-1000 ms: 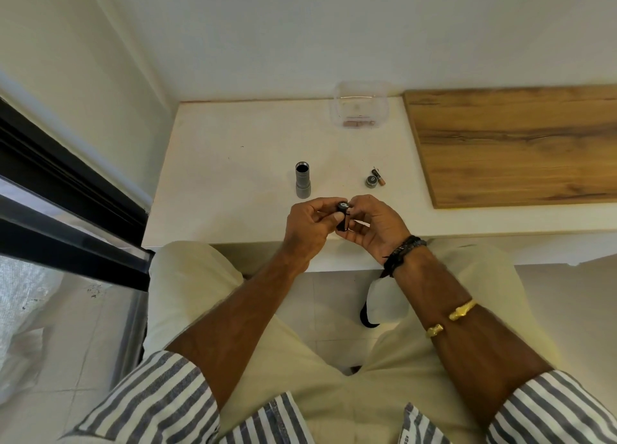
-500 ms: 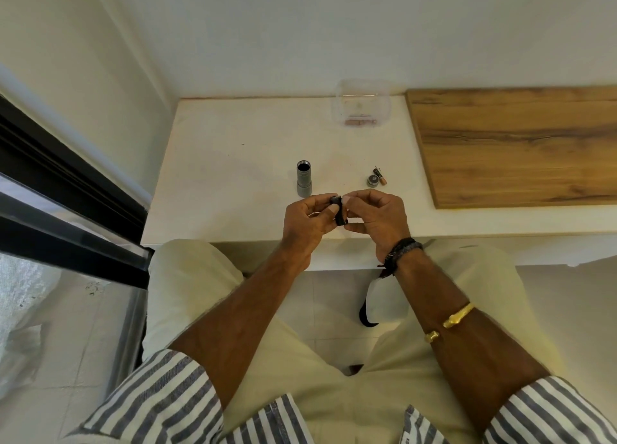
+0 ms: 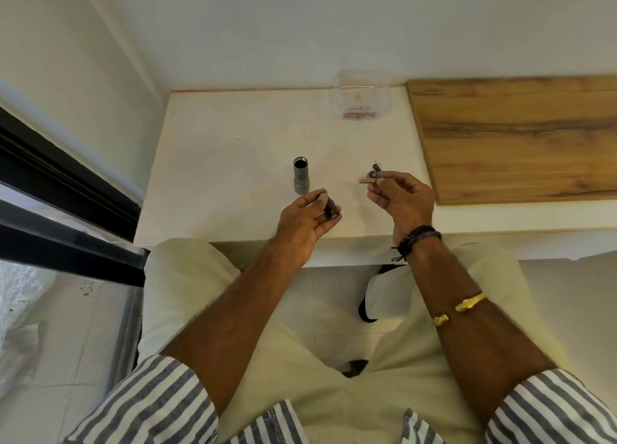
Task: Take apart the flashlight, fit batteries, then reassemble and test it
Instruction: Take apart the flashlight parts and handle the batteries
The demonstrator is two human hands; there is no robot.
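Above a lap in cream trousers (image 3: 300, 370), the left hand (image 3: 302, 225) curls its fingers round a dark battery holder (image 3: 333, 209) over the near edge of the white table (image 3: 233, 136). The right hand (image 3: 402, 198), well apart from it, pinches a small copper-coloured battery (image 3: 365, 181) between thumb and forefinger, partly hiding a small round cap (image 3: 371, 175) just behind. Further in, the grey flashlight body (image 3: 301, 176) stands upright with its mouth open, and beyond it sit a clear plastic tub (image 3: 384, 91) holding more copper batteries and, to its right, a wooden board (image 3: 517, 136).
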